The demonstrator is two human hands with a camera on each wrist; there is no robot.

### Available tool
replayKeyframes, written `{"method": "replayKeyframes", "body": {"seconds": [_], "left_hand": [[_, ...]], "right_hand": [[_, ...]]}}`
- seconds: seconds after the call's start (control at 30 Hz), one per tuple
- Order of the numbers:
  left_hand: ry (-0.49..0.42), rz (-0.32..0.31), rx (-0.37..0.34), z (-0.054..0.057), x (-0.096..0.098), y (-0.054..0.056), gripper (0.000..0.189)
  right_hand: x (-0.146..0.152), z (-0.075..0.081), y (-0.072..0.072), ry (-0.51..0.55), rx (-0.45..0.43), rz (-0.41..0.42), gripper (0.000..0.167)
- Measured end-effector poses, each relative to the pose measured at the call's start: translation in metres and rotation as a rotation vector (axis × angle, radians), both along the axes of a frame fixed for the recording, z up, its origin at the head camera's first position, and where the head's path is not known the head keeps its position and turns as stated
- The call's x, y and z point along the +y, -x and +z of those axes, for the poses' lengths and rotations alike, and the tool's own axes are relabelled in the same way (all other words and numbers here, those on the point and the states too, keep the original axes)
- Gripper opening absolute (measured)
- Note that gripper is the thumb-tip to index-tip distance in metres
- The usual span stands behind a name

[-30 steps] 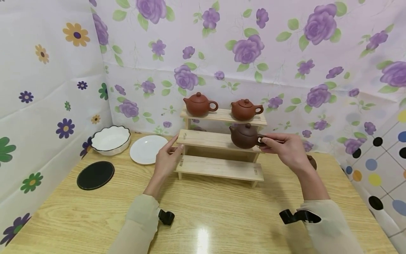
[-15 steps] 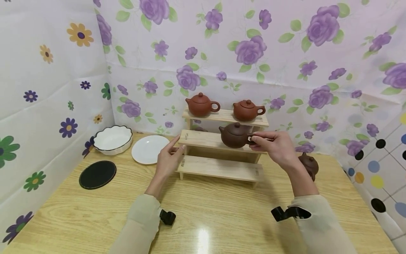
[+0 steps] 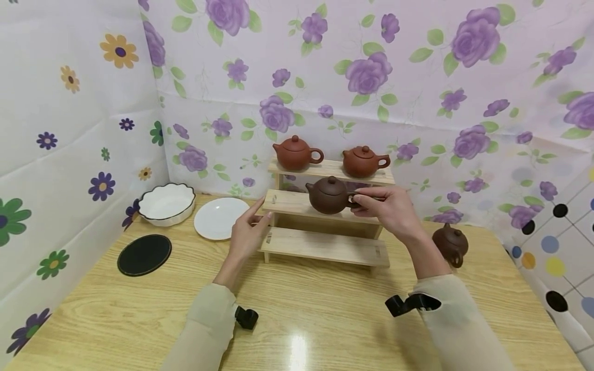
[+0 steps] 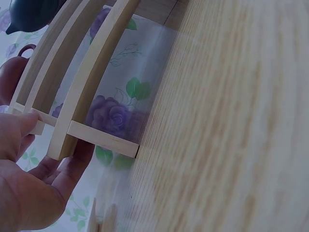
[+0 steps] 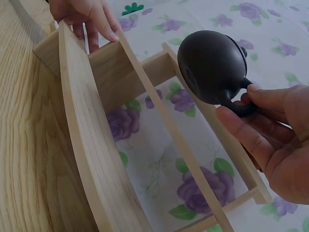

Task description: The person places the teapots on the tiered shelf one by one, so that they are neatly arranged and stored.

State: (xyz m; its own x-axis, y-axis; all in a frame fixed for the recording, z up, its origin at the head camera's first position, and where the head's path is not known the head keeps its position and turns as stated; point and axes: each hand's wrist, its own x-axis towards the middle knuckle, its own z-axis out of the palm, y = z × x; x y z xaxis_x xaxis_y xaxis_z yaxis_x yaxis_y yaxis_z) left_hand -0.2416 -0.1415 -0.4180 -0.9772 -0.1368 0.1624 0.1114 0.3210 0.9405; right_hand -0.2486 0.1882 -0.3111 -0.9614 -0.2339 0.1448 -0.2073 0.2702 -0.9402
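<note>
Two up, one in the air, one down on the table [image 3: 343, 309]! Put the clock's centre on the wooden rack [image 3: 320, 246]: the rounder red teapot [image 3: 293, 154] stands at eleven, the flatter red teapot [image 3: 362, 162] at one, both settled on the top step [image 3: 331, 167]. Here's the live one: a dark brown teapot [image 3: 328, 197], roughly level, spout towards nine, over the middle step [image 3: 287, 202]. The right hand [image 3: 387, 208], at three o'clock, has thumb and fingers pinched on its handle. The right wrist view suggests daylight beneath it, so I judge this one not yet set down. And the left hand [image 3: 249, 232], at half past eight, is clamped about the rack's left end, as though steadying it. Out between three and four, the second brown teapot [image 3: 449, 243] sits on the table, well apart from the rack, no hand on it. By my count that's half the four pots shelved, two not. Over at nine, untouched: a white plate [image 3: 218, 219], then the scalloped bowl [image 3: 162, 221] beyond, with a black disc [image 3: 145, 255] towards half past eight.
</note>
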Motion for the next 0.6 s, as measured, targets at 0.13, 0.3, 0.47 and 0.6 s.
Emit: {"method": "replayKeyframes", "body": {"seconds": [0.13, 0.3, 0.47, 0.6], "left_hand": [[-0.005, 0.000, 0.007, -0.001, 0.000, 0.000, 0.054], [-0.009, 0.000, 0.007, -0.002, 0.000, 0.000, 0.055], [-0.006, 0.004, 0.015, -0.001, 0.000, 0.000, 0.055], [-0.008, 0.006, 0.012, -0.001, 0.000, 0.000, 0.054]], "right_hand": [[-0.009, -0.001, 0.004, 0.015, -0.005, 0.019, 0.031], [-0.020, -0.001, 0.008, 0.014, -0.020, 0.034, 0.032], [-0.033, -0.001, 0.013, 0.021, -0.031, 0.043, 0.030], [-0.042, -0.001, 0.017, 0.022, -0.029, 0.046, 0.029]]}}
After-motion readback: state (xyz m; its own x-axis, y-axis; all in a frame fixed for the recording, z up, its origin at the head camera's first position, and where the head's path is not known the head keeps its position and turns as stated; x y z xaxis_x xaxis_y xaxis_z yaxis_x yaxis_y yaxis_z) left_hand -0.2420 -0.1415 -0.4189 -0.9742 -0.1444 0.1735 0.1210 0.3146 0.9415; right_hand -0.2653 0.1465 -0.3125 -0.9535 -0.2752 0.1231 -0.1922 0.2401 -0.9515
